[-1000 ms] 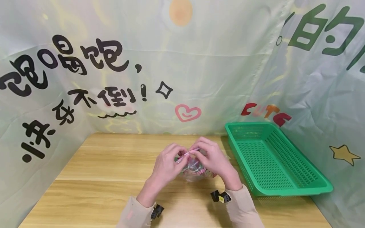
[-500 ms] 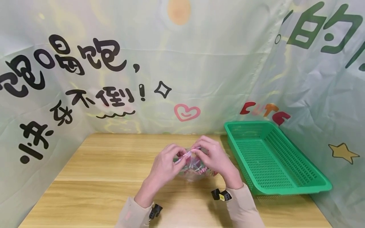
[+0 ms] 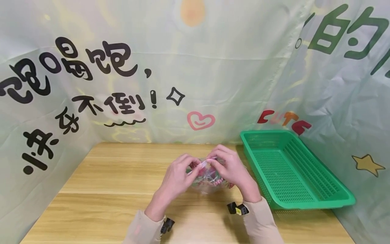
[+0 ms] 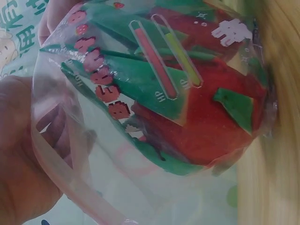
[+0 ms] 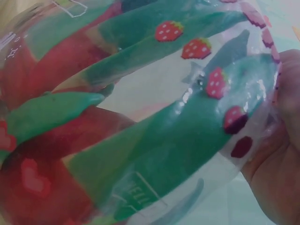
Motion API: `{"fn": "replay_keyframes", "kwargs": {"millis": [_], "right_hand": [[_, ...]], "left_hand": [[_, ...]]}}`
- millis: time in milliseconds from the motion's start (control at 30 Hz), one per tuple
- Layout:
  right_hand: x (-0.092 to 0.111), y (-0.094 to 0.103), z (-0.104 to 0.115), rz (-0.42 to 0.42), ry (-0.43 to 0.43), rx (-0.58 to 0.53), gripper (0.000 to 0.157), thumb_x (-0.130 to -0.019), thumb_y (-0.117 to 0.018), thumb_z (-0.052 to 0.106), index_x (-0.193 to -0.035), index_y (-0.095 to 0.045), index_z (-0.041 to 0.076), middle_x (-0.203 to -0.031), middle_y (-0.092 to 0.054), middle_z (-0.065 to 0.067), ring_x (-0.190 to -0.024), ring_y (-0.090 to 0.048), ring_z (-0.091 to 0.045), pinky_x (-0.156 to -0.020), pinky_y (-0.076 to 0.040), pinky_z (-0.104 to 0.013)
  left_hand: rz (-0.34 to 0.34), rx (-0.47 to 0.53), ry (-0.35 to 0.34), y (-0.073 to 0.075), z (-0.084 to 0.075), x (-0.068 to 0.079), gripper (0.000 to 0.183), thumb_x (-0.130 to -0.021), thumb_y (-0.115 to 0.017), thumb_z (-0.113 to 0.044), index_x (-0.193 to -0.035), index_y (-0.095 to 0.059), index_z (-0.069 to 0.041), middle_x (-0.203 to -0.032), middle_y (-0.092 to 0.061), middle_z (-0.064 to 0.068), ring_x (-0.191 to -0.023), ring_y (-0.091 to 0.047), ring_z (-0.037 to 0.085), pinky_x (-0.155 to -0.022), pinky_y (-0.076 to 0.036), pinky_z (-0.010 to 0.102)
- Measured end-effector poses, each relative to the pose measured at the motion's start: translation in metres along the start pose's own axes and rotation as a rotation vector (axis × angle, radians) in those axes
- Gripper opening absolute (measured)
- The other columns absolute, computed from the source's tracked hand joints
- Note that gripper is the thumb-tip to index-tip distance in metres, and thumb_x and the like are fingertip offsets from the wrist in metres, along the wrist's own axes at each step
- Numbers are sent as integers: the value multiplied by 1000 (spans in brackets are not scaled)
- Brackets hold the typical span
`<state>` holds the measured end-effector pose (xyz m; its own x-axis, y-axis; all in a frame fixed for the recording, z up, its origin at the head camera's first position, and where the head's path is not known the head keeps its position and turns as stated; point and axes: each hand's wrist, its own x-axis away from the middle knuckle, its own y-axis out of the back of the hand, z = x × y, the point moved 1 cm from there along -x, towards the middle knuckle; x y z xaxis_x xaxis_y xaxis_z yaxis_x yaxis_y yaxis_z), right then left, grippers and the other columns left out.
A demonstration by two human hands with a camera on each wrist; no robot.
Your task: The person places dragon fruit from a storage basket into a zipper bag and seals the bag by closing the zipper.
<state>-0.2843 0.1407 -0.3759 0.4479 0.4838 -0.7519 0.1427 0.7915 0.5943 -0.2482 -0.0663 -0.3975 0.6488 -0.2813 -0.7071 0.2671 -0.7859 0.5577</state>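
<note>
A clear plastic zip bag (image 3: 207, 184) printed with strawberries and lettering stands on the wooden table between the hands. Inside it are red, rounded things with long green leaf-like parts (image 4: 211, 122). My left hand (image 3: 178, 173) pinches the left part of the bag's top edge between thumb and fingers. At the right part of that edge, the thumb and fingers of my right hand (image 3: 228, 167) pinch too. A pale pink strip (image 4: 61, 164) runs along the bag's mouth; in the head view it spans the gap between both hands. Fingers partly hide the bag's upper part.
To the right stands a green perforated plastic basket (image 3: 310, 205) with nothing in it. The wooden table (image 3: 112, 183) meets printed cloth walls (image 3: 237, 84) at the back and sides. A small black camera sits on each wrist.
My right hand has slid slightly right along the bag's top edge, so more of the pink strip shows between the hands. My left hand has stayed nearly in place.
</note>
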Motion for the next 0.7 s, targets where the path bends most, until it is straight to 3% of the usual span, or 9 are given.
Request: {"fn": "replay_keyframes", "kwargs": {"millis": [133, 200, 300, 367, 567, 700], "right_hand": [[1, 4, 6, 0, -31, 69, 14, -84, -83, -1, -91, -74, 7, -92, -66, -1, -84, -64, -16, -73, -58, -32], [1, 5, 11, 7, -32, 129, 14, -85, -84, 3, -92, -74, 9, -93, -66, 0, -88, -64, -18, -92, -57, -39], [-2, 5, 17, 21, -21, 198, 13, -84, -85, 6, -91, -75, 9, -94, -67, -1, -94, -64, -23, -116, -41, -51], [-5, 4, 21, 38, -12, 225, 13, -84, -85, 6, -91, -75, 10, -94, -68, -1, -95, -65, -24, -122, -31, -57], [-7, 1, 26, 104, -39, 280, 12, -85, -85, 7, -91, -75, 12, -94, -69, 1, -97, -65, -24, -105, -48, -50], [-5, -2, 25, 137, -63, 289, 12, -86, -84, 9, -93, -74, 11, -95, -69, 1, -95, -64, -22, -93, -52, -47]], "left_hand": [[-27, -1, -32, -4, -1, -1, 10, -92, -79, -6, -98, -73, -7, -93, -69, 2, -83, -66, 14, -68, -58, 26], [-53, -23, -55, -6, -1, -1, 11, -91, -80, -5, -98, -72, -6, -92, -69, 2, -83, -65, 14, -68, -57, 24], [-81, -45, -74, -6, -1, -1, 11, -91, -80, -6, -97, -72, -7, -92, -68, 1, -82, -64, 14, -67, -56, 25], [-90, -47, -80, -6, 0, -1, 10, -91, -81, -7, -97, -72, -8, -91, -68, 1, -82, -64, 14, -67, -56, 26], [-86, -45, -76, -5, -1, -1, 12, -89, -82, -6, -96, -73, -7, -92, -69, 2, -82, -65, 15, -68, -57, 27], [-82, -34, -65, -6, 0, 0, 12, -89, -82, -7, -96, -73, -6, -92, -69, 2, -82, -66, 16, -68, -58, 27]]}}
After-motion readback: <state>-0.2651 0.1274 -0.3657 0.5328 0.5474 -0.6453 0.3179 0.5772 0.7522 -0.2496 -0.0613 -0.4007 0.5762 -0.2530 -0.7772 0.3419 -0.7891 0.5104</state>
